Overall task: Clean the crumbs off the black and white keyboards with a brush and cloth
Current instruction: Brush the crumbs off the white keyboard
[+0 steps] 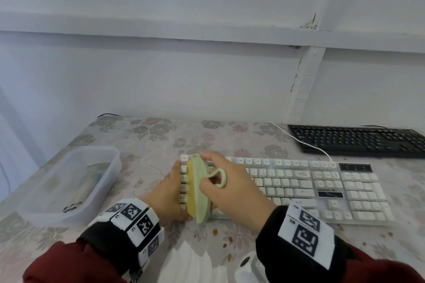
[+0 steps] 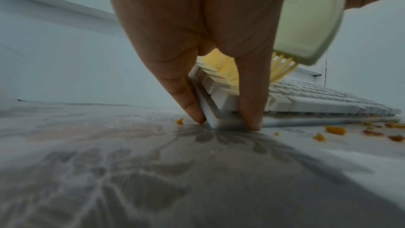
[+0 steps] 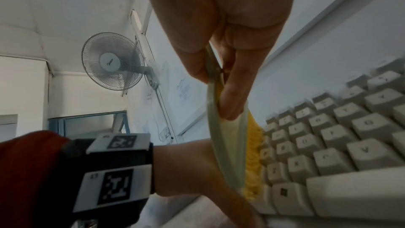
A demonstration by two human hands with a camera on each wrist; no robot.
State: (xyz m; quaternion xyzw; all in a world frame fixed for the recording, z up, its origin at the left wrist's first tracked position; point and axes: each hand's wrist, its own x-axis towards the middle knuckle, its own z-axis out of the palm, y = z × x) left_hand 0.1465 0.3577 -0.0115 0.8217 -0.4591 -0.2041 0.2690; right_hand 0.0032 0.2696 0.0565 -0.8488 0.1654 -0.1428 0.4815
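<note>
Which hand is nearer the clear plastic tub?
Left. The left hand steadies the white keyboard's end beside the tub; the right hand grips the brush farther right.

On the floral table: 2 keyboards, 1 white plastic keyboard [image 1: 299,187] and 1 black plastic keyboard [image 1: 358,141]; 1 pale green yellow-bristled brush [image 1: 201,188]; 1 clear plastic rectangular tub [image 1: 69,181]; 2 hands.

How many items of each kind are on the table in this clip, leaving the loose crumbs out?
Keyboards: 2, the white keyboard and the black keyboard
Brushes: 1, the green brush, held in the right hand
Plastic containers: 1, the clear container
Cloths: 1, the white cloth at the near edge
Total: 5
</note>
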